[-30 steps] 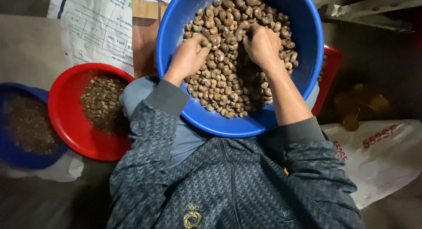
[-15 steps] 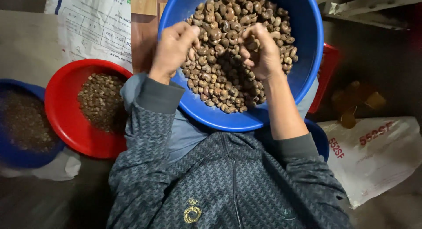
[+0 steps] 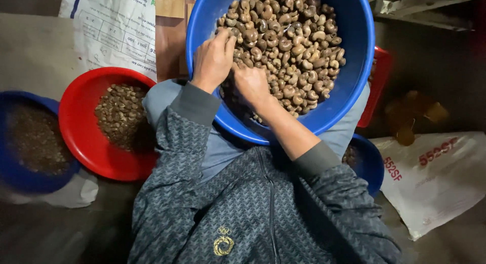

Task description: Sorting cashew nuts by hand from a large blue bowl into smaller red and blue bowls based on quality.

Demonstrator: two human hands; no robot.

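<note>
Since half a second ago we see the right hand [image 3: 251,84] has dropped from the middle of the pile and slid toward the left hand [image 3: 212,59], so the two now sit side by side at the near left part of the big blue bowl [image 3: 354,76]. The left hand has come down from the rim onto the nuts.

The left hand's fingers are curled in together, knuckles up, with the fingertips pressed down among the cashew nuts [image 3: 288,36]; we cannot tell whether they pinch a single nut. The right hand's fingers are bent and buried in the nuts just beside the left thumb, and its grip is hidden too. The nuts fill the bowl beyond and to the right of both sets of fingers, heaped toward the far rim.

The bowl rests on the person's lap. Left of the left fingers, lower down, sits a red bowl [image 3: 81,137] holding smaller dark kernels, and beyond it a dark blue bowl [image 3: 12,175]. A printed white sack [image 3: 435,183] lies off to the right.
</note>
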